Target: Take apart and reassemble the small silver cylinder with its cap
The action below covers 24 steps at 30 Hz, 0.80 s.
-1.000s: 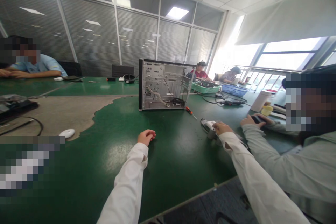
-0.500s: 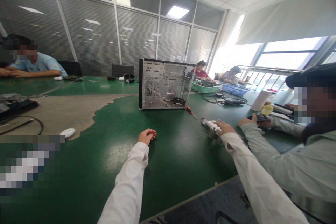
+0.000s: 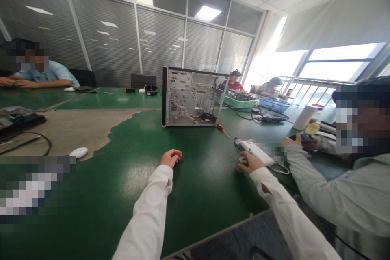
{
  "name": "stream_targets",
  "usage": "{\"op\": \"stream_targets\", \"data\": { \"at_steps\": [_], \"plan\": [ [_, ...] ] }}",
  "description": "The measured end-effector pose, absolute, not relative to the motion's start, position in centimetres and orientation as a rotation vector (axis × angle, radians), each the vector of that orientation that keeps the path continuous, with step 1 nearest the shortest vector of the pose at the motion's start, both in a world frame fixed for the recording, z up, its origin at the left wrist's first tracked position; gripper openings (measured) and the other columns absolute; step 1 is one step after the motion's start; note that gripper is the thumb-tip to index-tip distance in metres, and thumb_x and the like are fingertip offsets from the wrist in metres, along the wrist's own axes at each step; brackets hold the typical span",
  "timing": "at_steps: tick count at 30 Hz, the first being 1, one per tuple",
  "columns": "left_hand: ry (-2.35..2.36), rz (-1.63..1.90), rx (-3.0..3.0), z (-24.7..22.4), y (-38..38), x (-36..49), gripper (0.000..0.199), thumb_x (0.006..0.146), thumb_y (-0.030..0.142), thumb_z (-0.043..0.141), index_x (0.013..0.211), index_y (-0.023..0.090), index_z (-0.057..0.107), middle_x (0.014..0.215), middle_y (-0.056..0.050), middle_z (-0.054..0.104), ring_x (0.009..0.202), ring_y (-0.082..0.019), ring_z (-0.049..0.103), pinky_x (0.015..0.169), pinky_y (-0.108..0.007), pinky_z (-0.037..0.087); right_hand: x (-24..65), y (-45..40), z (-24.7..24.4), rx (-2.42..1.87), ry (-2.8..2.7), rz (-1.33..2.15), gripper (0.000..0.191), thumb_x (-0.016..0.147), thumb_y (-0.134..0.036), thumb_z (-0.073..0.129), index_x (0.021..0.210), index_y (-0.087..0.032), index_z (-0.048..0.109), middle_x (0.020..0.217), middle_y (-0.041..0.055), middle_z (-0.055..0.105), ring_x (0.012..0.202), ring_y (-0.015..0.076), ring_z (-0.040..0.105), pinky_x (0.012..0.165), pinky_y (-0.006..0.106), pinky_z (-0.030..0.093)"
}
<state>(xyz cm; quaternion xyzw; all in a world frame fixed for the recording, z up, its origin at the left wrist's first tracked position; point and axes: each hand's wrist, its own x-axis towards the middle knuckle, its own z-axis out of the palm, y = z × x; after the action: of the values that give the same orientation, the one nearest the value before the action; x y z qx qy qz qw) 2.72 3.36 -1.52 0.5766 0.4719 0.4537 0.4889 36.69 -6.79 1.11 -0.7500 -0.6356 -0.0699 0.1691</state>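
Note:
My left hand (image 3: 171, 158) rests on the green tabletop with its fingers curled in, and nothing shows in it. To the right, my right hand (image 3: 252, 164) has its thumb and fingers bent around a small greyish thing that I cannot make out. Just beyond that hand lies a long white object (image 3: 257, 152), looking like a power strip, with cables at its ends. An opened computer case (image 3: 191, 97) stands upright ahead of me, its metal inside and loose wires showing. By the case's lower right corner is a screwdriver (image 3: 223, 131) with an orange and black handle.
At my right sits a person (image 3: 338, 195), hands around a dark device. A green basket (image 3: 240, 102) with cables and a blue basket (image 3: 274, 105) stand behind the case. A white oval object (image 3: 79, 153) lies left, near peeled table covering (image 3: 88, 126). Other people sit farther off.
My right hand has drawn back toward me and left, off the white object, which now shows more fully. My left hand has stayed in place.

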Motion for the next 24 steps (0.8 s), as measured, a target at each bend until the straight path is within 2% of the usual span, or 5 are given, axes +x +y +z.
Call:
{"op": "stream_targets", "data": {
  "at_steps": [6, 10, 14, 18, 24],
  "plan": [
    [1.144, 1.189, 1.401, -1.3, 3.2, 2.5, 0.028, 0.059, 0.010, 0.053, 0.086, 0.015, 0.056, 0.078, -0.004, 0.063, 0.063, -0.012, 0.058, 0.051, -0.020, 0.045, 22.6, -2.2, 1.9, -1.563, -2.137, 0.146, 0.060, 0.063, -0.024, 0.055, 0.118, -0.019, 0.032, 0.095, 0.0059, 0.056, 0.083, 0.0181, 0.054, 0.074, 0.031, 0.041],
    [1.097, 1.346, 1.414, -1.3, 3.3, 2.2, 0.037, 0.058, 0.009, 0.055, 0.094, 0.015, 0.051, 0.087, -0.005, 0.061, 0.076, -0.014, 0.058, 0.071, -0.028, 0.046, 16.2, 1.4, 0.5, -1.299, -2.084, 0.261, 0.071, 0.063, -0.022, 0.056, 0.125, -0.018, 0.021, 0.107, 0.0096, 0.050, 0.099, 0.0218, 0.047, 0.082, 0.037, 0.038],
    [1.144, 1.358, 1.470, -1.4, 3.3, 2.2, 0.049, 0.055, 0.006, 0.059, 0.101, 0.017, 0.048, 0.097, -0.008, 0.057, 0.089, -0.018, 0.055, 0.078, -0.032, 0.043, 14.9, 2.9, -1.6, -1.188, -1.991, 0.377, 0.087, 0.058, -0.015, 0.058, 0.129, -0.020, 0.009, 0.116, 0.0105, 0.042, 0.105, 0.0221, 0.043, 0.086, 0.039, 0.037],
    [1.201, 1.332, 1.615, -1.8, 3.7, 2.4, 0.047, 0.052, 0.008, 0.062, 0.097, 0.017, 0.052, 0.097, -0.007, 0.058, 0.090, -0.019, 0.054, 0.082, -0.033, 0.041, 15.9, 3.0, -2.5, -1.137, -1.888, 0.536, 0.089, 0.058, -0.014, 0.057, 0.128, -0.023, 0.003, 0.104, 0.0055, 0.050, 0.085, 0.0164, 0.054, 0.078, 0.036, 0.044],
    [1.254, 1.299, 1.732, -2.1, 3.8, 2.3, 0.040, 0.054, 0.012, 0.063, 0.093, 0.017, 0.055, 0.092, -0.006, 0.060, 0.083, -0.018, 0.056, 0.077, -0.032, 0.044, 16.3, 2.7, -2.0, -1.056, -1.907, 0.581, 0.081, 0.057, -0.009, 0.052, 0.126, -0.026, 0.013, 0.100, 0.0023, 0.054, 0.084, 0.0152, 0.056, 0.080, 0.037, 0.044]
  ]
}}
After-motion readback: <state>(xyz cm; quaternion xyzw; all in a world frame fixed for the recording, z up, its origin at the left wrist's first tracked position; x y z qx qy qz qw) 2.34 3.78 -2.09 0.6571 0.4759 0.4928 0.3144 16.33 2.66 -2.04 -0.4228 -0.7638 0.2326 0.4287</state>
